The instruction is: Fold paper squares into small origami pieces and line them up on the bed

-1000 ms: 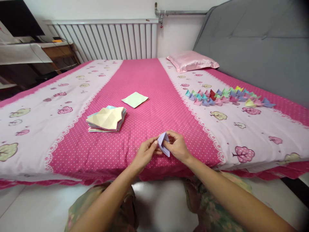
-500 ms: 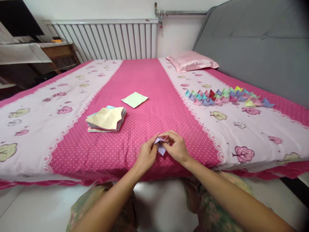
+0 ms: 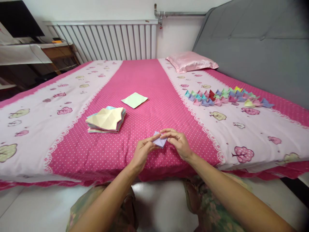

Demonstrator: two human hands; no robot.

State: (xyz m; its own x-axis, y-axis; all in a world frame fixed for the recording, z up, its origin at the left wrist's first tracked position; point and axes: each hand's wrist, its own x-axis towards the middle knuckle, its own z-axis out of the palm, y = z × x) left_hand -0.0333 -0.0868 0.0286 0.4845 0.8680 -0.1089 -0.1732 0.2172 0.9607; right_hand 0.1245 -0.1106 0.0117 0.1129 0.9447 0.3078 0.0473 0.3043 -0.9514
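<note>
A small folded sheet of lavender origami paper is held between my two hands, just above the near edge of the bed. My left hand pinches its left side, fingers on top and thumb beneath. From the right, my right hand grips the other side with its fingertips. The paper now looks like a flat diamond. Beyond my hands lies a pale green square of paper, flat on the pink cover. Left of it sits a stack of creased papers, cream on top.
Several rows of small folded paper pieces in many colours stand on the right of the bed. A pink pillow lies at the back, beside the grey headboard. A radiator lines the wall.
The lavender paper has gone from a partly opened, bent shape to a flattened diamond. Both hands have shifted their grip to its sides, with fingers laid over it.
</note>
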